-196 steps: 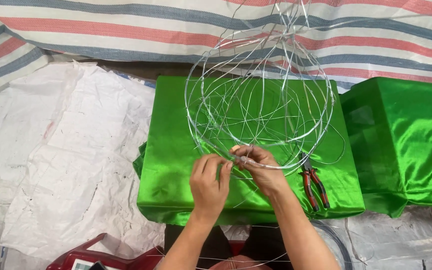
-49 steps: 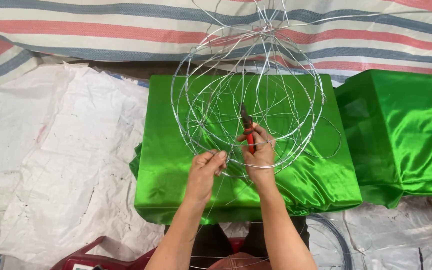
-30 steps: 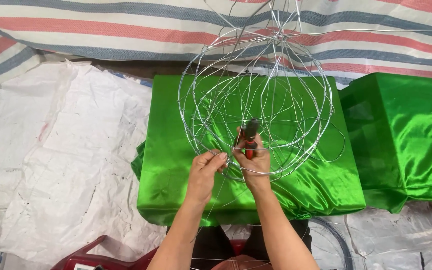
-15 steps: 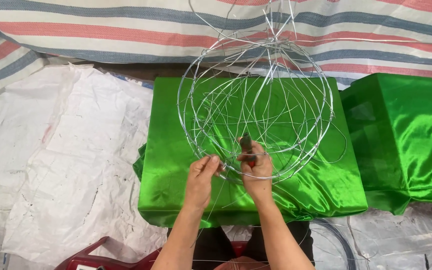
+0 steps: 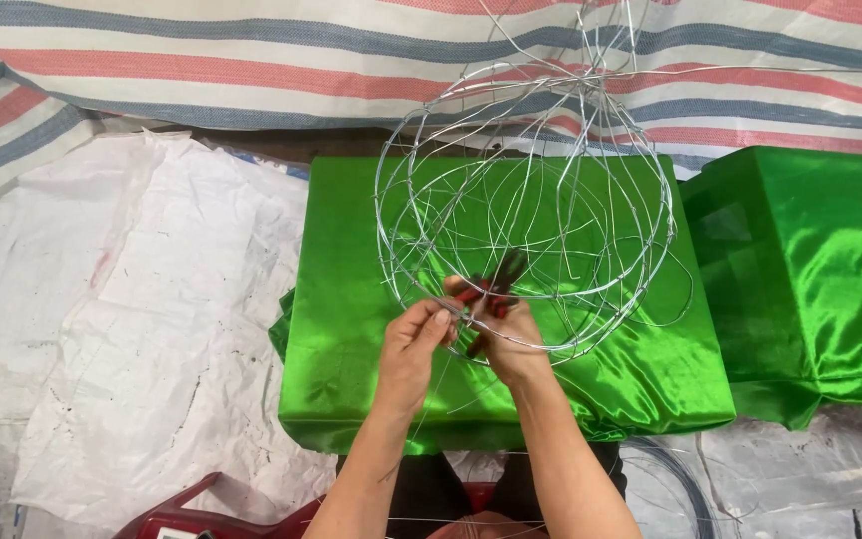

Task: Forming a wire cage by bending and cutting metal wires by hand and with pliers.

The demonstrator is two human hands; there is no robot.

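Over the green satin-covered box [image 5: 351, 329] at the middle of the head view, both hands are working at the near rim of a round silver wire-frame globe [image 5: 526, 210]. That frame stands on top of the box, its loose wire ends sticking up towards the red, blue and white striped tarpaulin [image 5: 202, 60] beyond the box.

The left hand [image 5: 413, 344] has its fingers pinched shut on a strand of the frame, right at the lower rim. The right hand [image 5: 506, 334] sits just beside it, touching, fingers wrapped tight around a pair of red-handled pliers [image 5: 491, 289], whose dark nose points up and into the frame at a crossing of wires. Whether the nose is actually biting the wire, I cannot tell; the strands blur together there.

By my reading, a joint on the rim is being twisted tight: one hand steadies, the other works the tool. A clean finish calls for a firm bite on the wire and a wrist turn, with the left holding the frame from rolling.

Left of the box lies crumpled white woven sheeting [image 5: 132, 299]; to the box's right sits a second green satin box [image 5: 810, 260]; at its near side, a dark red plastic stool [image 5: 202, 514].
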